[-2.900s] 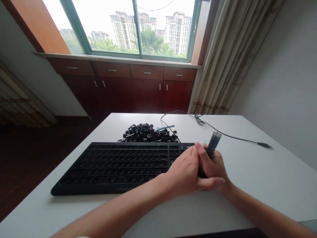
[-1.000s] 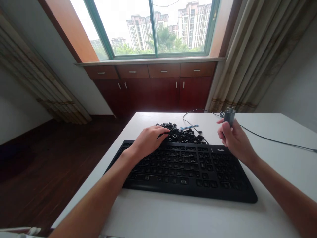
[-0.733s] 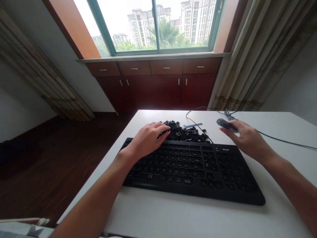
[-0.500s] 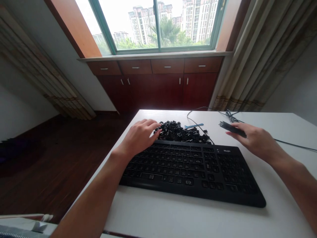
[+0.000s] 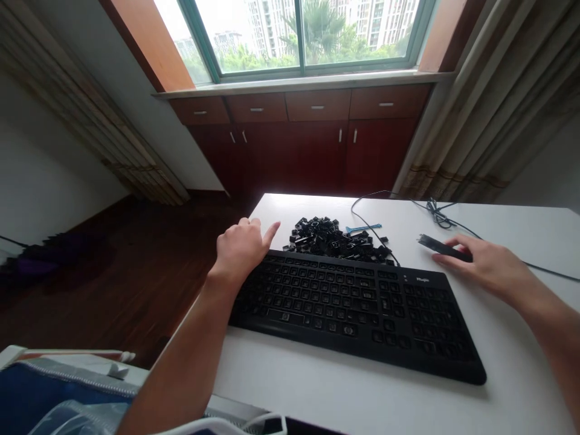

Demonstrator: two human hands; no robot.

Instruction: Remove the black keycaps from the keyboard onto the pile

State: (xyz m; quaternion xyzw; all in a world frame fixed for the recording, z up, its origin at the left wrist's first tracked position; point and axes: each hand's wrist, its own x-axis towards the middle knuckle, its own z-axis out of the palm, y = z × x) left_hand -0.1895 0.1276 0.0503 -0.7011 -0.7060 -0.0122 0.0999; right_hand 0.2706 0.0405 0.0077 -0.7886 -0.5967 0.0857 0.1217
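Note:
A black keyboard (image 5: 353, 308) lies across the white table (image 5: 362, 399). A heap of loose black keycaps (image 5: 338, 238) sits just behind it. My left hand (image 5: 242, 248) hovers over the keyboard's far left corner, index finger stretched toward the heap, the other fingers loosely bent, nothing visible in it. My right hand (image 5: 489, 269) rests low on the table, right of the heap. Its thumb and fingers close round the near end of a slim dark tool (image 5: 430, 243) that lies flat on the tabletop.
A small blue tool (image 5: 365, 228) lies behind the keycaps. A black cable (image 5: 435, 210) trails from the keyboard across the back right. Red-brown cabinets (image 5: 308, 145) stand under the window, curtains (image 5: 489, 103) at right. A blue and white object (image 5: 58, 393) shows at lower left.
My right hand has lowered the slim tool from upright to flat on the table. My left hand left the keycap heap and drew back to the left. The view tilted down.

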